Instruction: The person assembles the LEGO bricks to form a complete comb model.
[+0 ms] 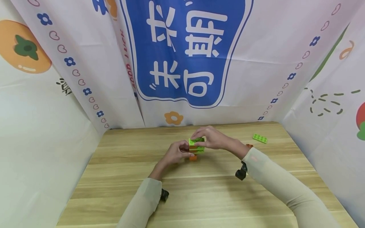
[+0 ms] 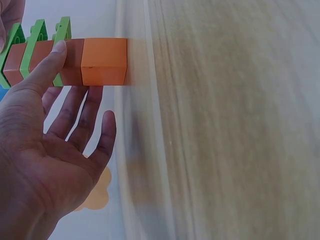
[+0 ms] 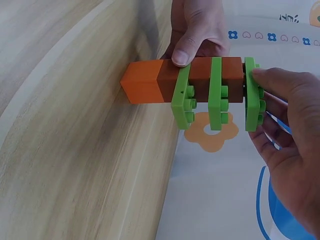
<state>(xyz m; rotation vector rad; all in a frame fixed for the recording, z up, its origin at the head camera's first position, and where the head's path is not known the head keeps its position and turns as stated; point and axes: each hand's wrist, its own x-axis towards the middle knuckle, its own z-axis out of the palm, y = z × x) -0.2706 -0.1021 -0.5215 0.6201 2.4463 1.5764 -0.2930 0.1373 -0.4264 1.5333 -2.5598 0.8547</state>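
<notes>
A tower of toy building bricks stands on the table, with an orange brick (image 3: 142,82) at its foot. Above that, brown bricks (image 3: 201,80) alternate with green studded plates (image 3: 215,95) that jut out to one side. My left hand (image 1: 176,153) grips the tower low down, its thumb lying by the lowest green plate and the brown brick under it. At the top, my right hand (image 1: 214,138) pinches the uppermost green plate (image 3: 251,102) between thumb and fingers. A thin dark gap shows between that plate and the brown brick below; whether they join, I cannot tell.
A loose green studded plate (image 1: 260,138) lies on the wooden table (image 1: 182,196) at the back right. Near it, a small orange-brown brick (image 1: 249,145) is partly hidden by the right forearm. A printed cloth (image 1: 251,85) hangs behind the table's far edge.
</notes>
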